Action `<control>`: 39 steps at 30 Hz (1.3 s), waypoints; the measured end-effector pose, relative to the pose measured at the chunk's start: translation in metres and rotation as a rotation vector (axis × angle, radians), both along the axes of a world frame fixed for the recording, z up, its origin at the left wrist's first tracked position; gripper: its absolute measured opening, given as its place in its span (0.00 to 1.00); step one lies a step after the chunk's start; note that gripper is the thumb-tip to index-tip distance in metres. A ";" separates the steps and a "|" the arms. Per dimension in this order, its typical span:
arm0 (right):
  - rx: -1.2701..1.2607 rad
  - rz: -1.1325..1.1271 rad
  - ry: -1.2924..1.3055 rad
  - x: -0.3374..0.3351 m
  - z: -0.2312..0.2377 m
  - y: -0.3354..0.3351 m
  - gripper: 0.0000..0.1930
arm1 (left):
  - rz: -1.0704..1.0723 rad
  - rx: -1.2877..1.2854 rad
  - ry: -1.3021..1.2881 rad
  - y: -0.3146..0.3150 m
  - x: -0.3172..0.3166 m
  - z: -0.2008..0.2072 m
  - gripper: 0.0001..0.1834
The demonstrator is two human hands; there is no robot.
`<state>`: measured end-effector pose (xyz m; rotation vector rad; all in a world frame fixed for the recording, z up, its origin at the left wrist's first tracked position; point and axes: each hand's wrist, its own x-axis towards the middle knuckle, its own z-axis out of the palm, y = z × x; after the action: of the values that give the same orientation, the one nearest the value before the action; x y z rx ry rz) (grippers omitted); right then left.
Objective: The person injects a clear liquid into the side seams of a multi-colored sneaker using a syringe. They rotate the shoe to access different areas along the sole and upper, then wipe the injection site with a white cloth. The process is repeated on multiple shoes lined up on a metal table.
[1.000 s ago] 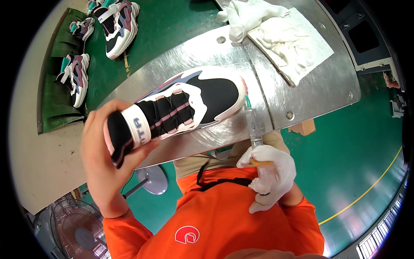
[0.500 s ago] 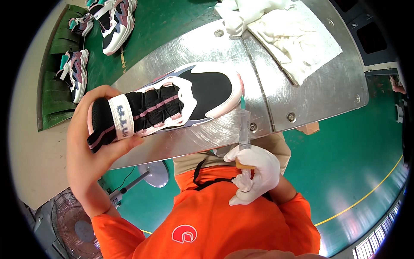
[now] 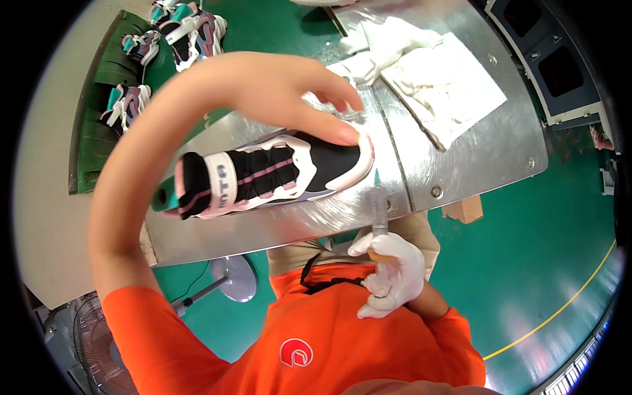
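A black, white and pink sneaker (image 3: 270,172) lies on its side on the metal worktable (image 3: 480,158). My bare left hand (image 3: 296,92) arches over it, thumb pressed on the black toe, fingers spread above the table behind. My right hand (image 3: 390,273), in a white glove, is close to my chest below the table edge. It grips a clear syringe-like applicator (image 3: 378,210) with an orange end, its teal tip pointing up toward the sneaker's toe.
White cloths (image 3: 421,66) lie crumpled on the far part of the table. Several matching sneakers (image 3: 191,33) sit on a green conveyor (image 3: 99,118) at upper left. A fan (image 3: 85,342) stands on the green floor at lower left, and a small cardboard box (image 3: 464,209) is under the table's right side.
My left hand let go of the sneaker's heel and swung over it onto the toe. The sneaker now rests on the table. The gloved right hand stayed low with the applicator.
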<state>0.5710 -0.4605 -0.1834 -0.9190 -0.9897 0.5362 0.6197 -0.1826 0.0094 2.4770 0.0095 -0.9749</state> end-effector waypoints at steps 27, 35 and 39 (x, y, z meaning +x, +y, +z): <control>0.214 0.626 0.249 0.068 0.193 0.045 0.39 | 0.613 -0.444 -1.251 -0.009 -0.186 0.040 0.28; 0.046 0.609 0.203 0.060 0.222 0.076 0.39 | 0.542 -0.414 -1.278 -0.006 -0.176 0.040 0.25; 0.149 0.592 0.271 0.057 0.211 0.085 0.39 | 0.514 -0.395 -1.236 -0.003 -0.173 0.042 0.28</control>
<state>0.6283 -0.3756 0.0274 -0.3926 -1.0319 1.0397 0.4468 -0.1851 0.0514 2.1211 0.0418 0.7413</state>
